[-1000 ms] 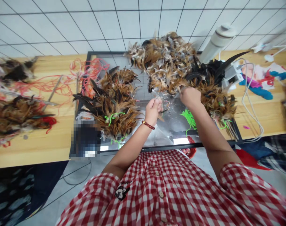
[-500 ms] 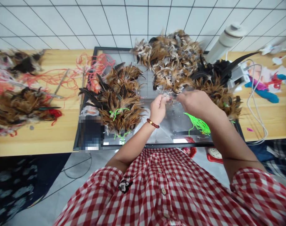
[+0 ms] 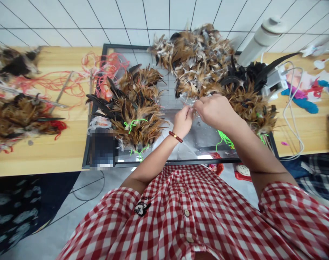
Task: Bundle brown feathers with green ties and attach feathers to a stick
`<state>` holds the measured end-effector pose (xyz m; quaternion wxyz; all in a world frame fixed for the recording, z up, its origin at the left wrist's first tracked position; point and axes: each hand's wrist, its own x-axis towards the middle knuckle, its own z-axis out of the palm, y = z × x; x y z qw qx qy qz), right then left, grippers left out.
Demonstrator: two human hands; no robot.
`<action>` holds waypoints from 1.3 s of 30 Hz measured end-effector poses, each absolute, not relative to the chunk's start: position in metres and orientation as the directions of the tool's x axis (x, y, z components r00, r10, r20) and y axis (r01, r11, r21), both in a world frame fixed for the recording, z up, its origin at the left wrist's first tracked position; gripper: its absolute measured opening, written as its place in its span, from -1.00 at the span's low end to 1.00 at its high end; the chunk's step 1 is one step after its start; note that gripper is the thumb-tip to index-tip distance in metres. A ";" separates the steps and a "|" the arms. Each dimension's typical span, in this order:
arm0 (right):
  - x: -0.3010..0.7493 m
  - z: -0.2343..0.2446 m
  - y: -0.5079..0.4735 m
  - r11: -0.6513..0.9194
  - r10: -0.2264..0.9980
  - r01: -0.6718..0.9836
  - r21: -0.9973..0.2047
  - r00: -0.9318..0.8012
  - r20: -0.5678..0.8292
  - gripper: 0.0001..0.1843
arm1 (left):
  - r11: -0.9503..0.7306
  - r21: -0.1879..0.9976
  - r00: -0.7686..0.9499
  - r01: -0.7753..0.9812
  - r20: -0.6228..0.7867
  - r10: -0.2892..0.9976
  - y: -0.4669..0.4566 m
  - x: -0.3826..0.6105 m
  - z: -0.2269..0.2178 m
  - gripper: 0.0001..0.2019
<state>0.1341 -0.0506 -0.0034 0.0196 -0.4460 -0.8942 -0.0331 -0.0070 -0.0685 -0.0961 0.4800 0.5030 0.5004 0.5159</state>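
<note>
Hands: left hand (image 3: 183, 121) and right hand (image 3: 214, 110) met, both pinched; contents indistinguishable.
Feather bundles (image 3: 142, 104): appeared finished, green cord (image 3: 131, 124) attached.
Feather heap (image 3: 199, 59): remained, apparently untied.

The bare left hand (image 3: 182, 121) and bare right hand (image 3: 215, 111) meet near a large, loose heap of brown-and-white feathers (image 3: 200, 61).

Right grip (image 3: 214, 111), contents seemingly hidden

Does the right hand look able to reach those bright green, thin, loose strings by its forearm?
Probably yes: the right hand is close to the strings, and nothing visible lies on them, though its forearm hides some from view.
</note>
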 end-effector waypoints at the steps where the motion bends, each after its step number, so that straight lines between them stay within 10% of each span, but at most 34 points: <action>1: 0.137 -0.005 -0.050 0.587 0.805 0.810 0.005 -0.584 0.107 -0.72 | -0.036 0.999 -0.021 -0.005 0.036 0.999 -0.068 -0.007 -0.096 -0.63; 6: 0.157 -0.027 -0.041 0.468 0.876 0.742 -0.480 -0.322 0.358 -0.70 | 0.033 0.965 0.050 -0.262 -0.020 0.999 -0.068 -0.007 -0.091 -0.59; 11: 0.160 -0.059 -0.032 0.316 0.929 0.304 -0.899 -0.293 0.227 -0.44 | 0.172 0.894 0.148 -0.415 -0.121 0.982 -0.070 -0.005 -0.081 -0.63; 16: 0.164 -0.060 -0.041 0.370 0.912 0.290 -0.883 -0.293 0.286 -0.38 | 0.197 0.843 0.157 -0.501 -0.135 0.978 -0.071 -0.005 -0.079 -0.65; 25: 0.156 -0.056 -0.072 0.715 0.695 0.636 -0.289 -0.604 0.390 -0.73 | 0.317 0.711 0.128 -0.628 -0.307 0.943 -0.066 -0.003 -0.086 -0.72; 29: 0.144 -0.065 -0.075 0.541 0.832 0.600 -0.590 -0.275 0.482 -0.66 | 0.293 0.728 0.088 -0.620 -0.306 0.948 -0.067 -0.002 -0.085 -0.69; 32: 0.129 -0.067 -0.076 0.202 0.979 0.271 -0.941 -0.019 0.205 -0.53 | 0.209 0.792 -0.022 -0.574 -0.270 0.962 -0.067 0.000 -0.086 -0.71; 39: 0.113 -0.066 -0.069 -0.255 0.966 -0.163 -0.953 -0.075 -0.246 -0.43 | 0.211 0.798 0.024 -0.564 -0.239 0.971 -0.072 0.003 -0.084 -0.72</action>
